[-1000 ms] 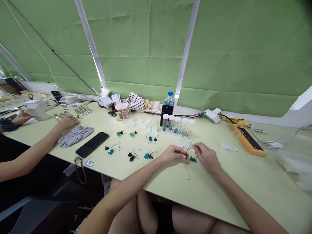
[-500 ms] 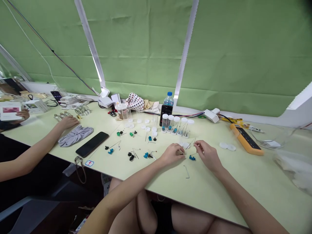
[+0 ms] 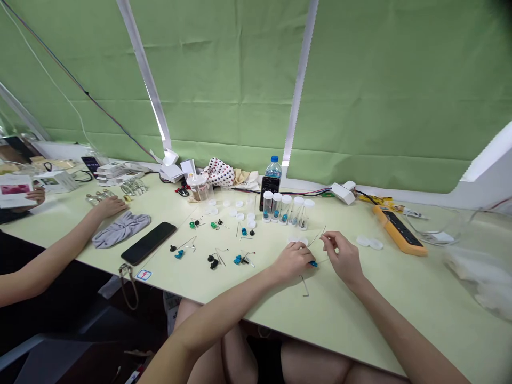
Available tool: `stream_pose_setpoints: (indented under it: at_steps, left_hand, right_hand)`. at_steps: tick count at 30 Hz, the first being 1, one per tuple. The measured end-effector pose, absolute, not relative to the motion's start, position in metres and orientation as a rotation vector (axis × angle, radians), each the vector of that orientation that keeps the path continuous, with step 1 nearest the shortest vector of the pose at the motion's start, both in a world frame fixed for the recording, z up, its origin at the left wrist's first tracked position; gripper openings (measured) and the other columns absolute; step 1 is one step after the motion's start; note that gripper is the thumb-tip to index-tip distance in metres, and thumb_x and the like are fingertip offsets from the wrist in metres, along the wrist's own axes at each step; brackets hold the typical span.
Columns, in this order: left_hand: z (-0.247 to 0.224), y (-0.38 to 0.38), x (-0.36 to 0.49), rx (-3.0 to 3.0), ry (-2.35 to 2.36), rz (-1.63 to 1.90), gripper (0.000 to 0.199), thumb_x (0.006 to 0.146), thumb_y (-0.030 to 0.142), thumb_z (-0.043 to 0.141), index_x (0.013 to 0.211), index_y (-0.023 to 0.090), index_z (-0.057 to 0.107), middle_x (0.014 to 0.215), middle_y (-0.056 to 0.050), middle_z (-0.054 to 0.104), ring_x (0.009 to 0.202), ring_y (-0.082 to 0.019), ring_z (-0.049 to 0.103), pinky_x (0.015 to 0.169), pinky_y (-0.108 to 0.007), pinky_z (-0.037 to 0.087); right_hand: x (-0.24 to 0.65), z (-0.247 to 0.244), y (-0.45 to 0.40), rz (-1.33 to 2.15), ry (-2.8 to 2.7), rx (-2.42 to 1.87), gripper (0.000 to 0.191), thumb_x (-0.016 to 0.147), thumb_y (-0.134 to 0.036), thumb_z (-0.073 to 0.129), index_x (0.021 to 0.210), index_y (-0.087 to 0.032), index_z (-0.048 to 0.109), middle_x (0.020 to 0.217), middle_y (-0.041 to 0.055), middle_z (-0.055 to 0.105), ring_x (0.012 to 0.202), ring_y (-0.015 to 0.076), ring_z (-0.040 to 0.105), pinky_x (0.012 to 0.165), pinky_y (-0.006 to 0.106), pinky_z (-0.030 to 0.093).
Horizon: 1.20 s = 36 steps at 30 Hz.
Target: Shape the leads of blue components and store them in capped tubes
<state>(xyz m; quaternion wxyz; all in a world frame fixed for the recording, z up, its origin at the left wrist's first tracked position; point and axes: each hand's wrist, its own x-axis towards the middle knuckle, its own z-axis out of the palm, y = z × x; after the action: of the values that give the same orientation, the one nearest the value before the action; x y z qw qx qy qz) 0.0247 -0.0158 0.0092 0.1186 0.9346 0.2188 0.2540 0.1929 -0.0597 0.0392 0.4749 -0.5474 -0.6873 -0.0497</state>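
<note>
The left hand point(image 3: 294, 261) was curled almost shut above the tabletop, its fingertips just beside a small blue plastic clip point(image 3: 314, 263). The right hand point(image 3: 344, 260) was pinched nearly closed beside a thin metal wire point(image 3: 316, 238); I could not tell whether either hand had hold of anything.

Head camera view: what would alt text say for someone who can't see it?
A person's left hand and right hand work over a small blue part and thin metal pin on a pale table; a co-worker's arm rests at left.
</note>
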Motion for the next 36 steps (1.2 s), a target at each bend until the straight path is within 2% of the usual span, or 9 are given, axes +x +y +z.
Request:
stream_pose_setpoints:
  at_steps: [4, 7, 9, 16, 22, 32, 36]
  left_hand:
    - [0.018, -0.013, 0.017, 2.006, 0.612, 0.865, 0.025, 0.08, 0.03, 0.056, 0.101, 0.017, 0.063, 0.099, -0.007, 0.065, 0.087, -0.016, 0.058, 0.079, -0.028, 0.043]
    - [0.019, -0.012, 0.012, 1.608, 0.514, 0.842, 0.038, 0.077, 0.034, 0.059, 0.109, 0.014, 0.06, 0.094, -0.009, 0.065, 0.074, -0.014, 0.06, 0.073, -0.028, 0.046]
    - [0.021, -0.014, 0.009, 1.474, 0.455, 0.819, 0.043, 0.075, 0.037, 0.061, 0.11, 0.012, 0.06, 0.091, -0.01, 0.065, 0.072, -0.014, 0.06, 0.074, -0.029, 0.047]
    - [0.034, -0.022, 0.006, 1.298, 0.424, 0.796, 0.05, 0.067, 0.045, 0.068, 0.102, 0.01, 0.062, 0.094, -0.014, 0.066, 0.075, -0.016, 0.063, 0.079, -0.033, 0.047]
    - [0.035, -0.023, 0.006, 1.241, 0.409, 0.766, 0.053, 0.062, 0.046, 0.072, 0.098, 0.009, 0.061, 0.093, -0.015, 0.066, 0.074, -0.018, 0.064, 0.08, -0.037, 0.048]
    - [0.037, -0.025, 0.005, 1.225, 0.398, 0.754, 0.048, 0.061, 0.041, 0.074, 0.095, 0.009, 0.061, 0.091, -0.015, 0.067, 0.073, -0.018, 0.064, 0.08, -0.037, 0.047]
    - [0.037, -0.024, 0.004, 1.216, 0.392, 0.756, 0.051, 0.062, 0.039, 0.073, 0.102, 0.009, 0.062, 0.093, -0.015, 0.067, 0.077, -0.018, 0.064, 0.081, -0.037, 0.047]
  right_hand:
    - [0.191, 0.04, -0.061, -0.041, -1.528, -1.322, 0.017, 0.09, -0.034, 0.045, 0.091, -0.02, 0.054, 0.07, 0.0005, 0.059, 0.055, 0.0124, 0.057, 0.056, 0.025, 0.047]
    - [0.192, 0.041, -0.061, -0.078, -1.503, -1.317, 0.017, 0.09, -0.034, 0.045, 0.091, -0.02, 0.054, 0.073, 0.0012, 0.06, 0.056, 0.0124, 0.058, 0.057, 0.025, 0.048]
    - [0.192, 0.041, -0.061, -0.135, -1.552, -1.316, 0.016, 0.09, -0.033, 0.045, 0.091, -0.02, 0.054, 0.074, 0.0014, 0.061, 0.056, 0.0124, 0.058, 0.057, 0.025, 0.047]
    - [0.196, 0.037, -0.06, -0.295, -1.718, -1.331, 0.015, 0.091, -0.029, 0.043, 0.09, -0.02, 0.054, 0.076, 0.0038, 0.063, 0.06, 0.0139, 0.059, 0.059, 0.026, 0.045]
    - [0.195, 0.038, -0.06, -0.329, -1.743, -1.321, 0.013, 0.09, -0.027, 0.043, 0.09, -0.02, 0.054, 0.078, 0.0041, 0.064, 0.06, 0.0137, 0.06, 0.058, 0.025, 0.044]
    - [0.195, 0.036, -0.059, -0.377, -1.787, -1.326, 0.014, 0.091, -0.026, 0.042, 0.089, -0.02, 0.055, 0.078, 0.0042, 0.065, 0.059, 0.0135, 0.059, 0.057, 0.025, 0.043]
    - [0.195, 0.035, -0.059, -0.413, -1.818, -1.31, 0.014, 0.091, -0.025, 0.042, 0.09, -0.02, 0.054, 0.078, 0.0045, 0.066, 0.059, 0.0137, 0.059, 0.057, 0.025, 0.043]
